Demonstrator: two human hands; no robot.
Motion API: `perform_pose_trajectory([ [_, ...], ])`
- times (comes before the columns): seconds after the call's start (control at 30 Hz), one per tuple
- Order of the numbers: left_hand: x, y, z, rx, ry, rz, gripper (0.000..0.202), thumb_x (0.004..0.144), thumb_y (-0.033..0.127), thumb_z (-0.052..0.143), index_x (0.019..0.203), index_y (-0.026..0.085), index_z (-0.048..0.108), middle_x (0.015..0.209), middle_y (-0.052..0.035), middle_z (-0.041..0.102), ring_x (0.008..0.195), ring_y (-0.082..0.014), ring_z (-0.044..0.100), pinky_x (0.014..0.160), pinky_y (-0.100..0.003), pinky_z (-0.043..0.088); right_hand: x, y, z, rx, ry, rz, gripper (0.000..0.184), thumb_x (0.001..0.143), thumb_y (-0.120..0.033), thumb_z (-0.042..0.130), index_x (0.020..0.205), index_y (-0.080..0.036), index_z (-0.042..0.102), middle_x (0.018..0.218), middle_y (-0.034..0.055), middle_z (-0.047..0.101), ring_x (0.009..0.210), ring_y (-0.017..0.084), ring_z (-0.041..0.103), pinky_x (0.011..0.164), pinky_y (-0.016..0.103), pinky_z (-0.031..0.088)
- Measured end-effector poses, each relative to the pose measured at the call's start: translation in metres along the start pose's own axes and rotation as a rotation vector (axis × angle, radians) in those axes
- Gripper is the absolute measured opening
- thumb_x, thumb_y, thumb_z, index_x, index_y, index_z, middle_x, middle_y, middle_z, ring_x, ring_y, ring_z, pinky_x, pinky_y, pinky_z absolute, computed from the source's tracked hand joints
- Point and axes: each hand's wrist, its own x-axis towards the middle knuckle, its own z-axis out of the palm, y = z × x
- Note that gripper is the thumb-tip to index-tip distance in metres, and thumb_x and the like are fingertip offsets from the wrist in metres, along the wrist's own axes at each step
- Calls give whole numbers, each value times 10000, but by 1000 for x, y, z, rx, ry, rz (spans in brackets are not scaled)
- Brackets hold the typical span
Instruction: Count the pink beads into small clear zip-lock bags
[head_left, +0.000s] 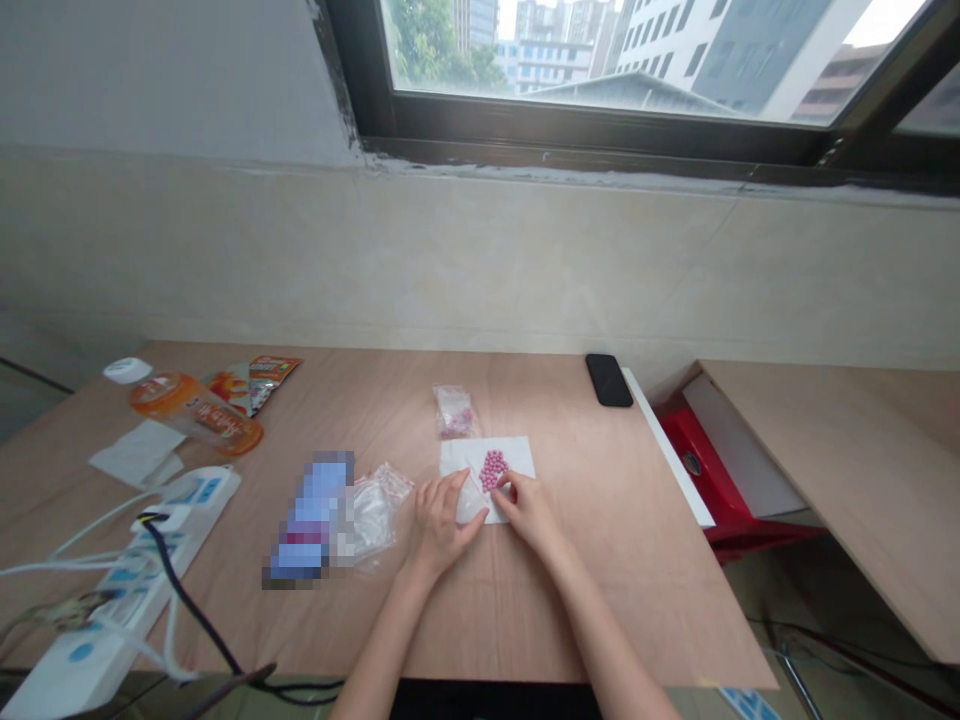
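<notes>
- Plywood desk (600, 600), window beyond
- Left hand (439, 525): half-curled, gripping small clear bag (471, 500)
- Right hand (529, 512): fingers pinched together, any hold unclear
- Pink pills (493, 470): heaped on white paper (465, 455), between the hands
- Pill bag (454, 412): farther on
- Clear bags (373, 515): left of paper
- Phone (609, 380): far edge

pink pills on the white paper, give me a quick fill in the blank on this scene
The pink pills lie in a heap on a ____ sheet of paper.
The right hand is beside the pills, while a small clear plastic bag sits under the fingers of the ____ hand.
The phone on the wooden table is ____ in colour.

white; left; black
</notes>
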Motion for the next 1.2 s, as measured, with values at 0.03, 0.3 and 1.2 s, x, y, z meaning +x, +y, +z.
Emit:
perform_pose_trajectory([
  [0.03,0,0,1,-1,4,-3,522,784,364,606,1247,196,433,1099,-89,628,988,-247,570,887,-395,372,0,0,1,-8,2,-4,123,798,-301,543,821,-200,612,600,-21,557,546,115,508,545,194,325],
  [0.3,-1,0,1,-3,-1,-15,518,789,369,594,1250,194,434,1107,-96,624,1006,-248,563,903,-399,360,0,-2,1,2,17,-18,133,802,-277,510,819,-203,620,585,-21,554,522,112,500,530,193,323],
  [1.2,-3,5,-6,-30,-39,2,564,770,378,607,1271,195,423,1136,-101,616,1008,-257,552,913,-414,358,4,2,-1,40,30,-28,172,800,-340,535,828,-190,615,579,-25,531,518,119,476,536,207,331],
])
